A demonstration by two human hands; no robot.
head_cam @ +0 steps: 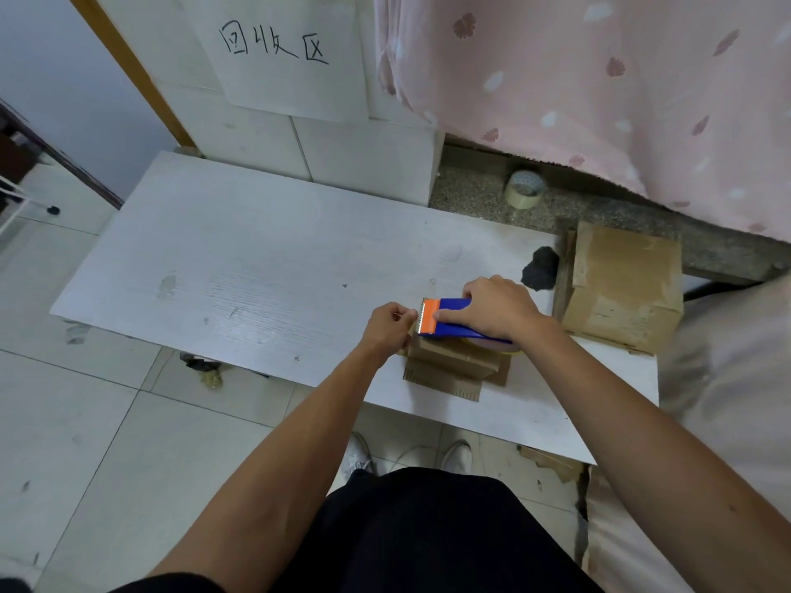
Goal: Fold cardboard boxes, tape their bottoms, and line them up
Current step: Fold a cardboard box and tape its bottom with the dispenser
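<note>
Head view: your right hand [492, 312] grips the tape cutter [449, 322] over the small box [449, 363], 4 o'clock on the board [257, 271]. Your left hand [387, 323] pinches the tape end [411, 313]; pull it straight.

A blue tape dispenser [460, 318] with an orange toothed edge sits over a brown cardboard box [453, 361] on the white wood-grain board [239, 267]; far right hangs a pink leaf-print curtain [599, 79].

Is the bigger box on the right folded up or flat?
Folded up: the bigger box stands as a full block on the board, upper flaps closed.
</note>
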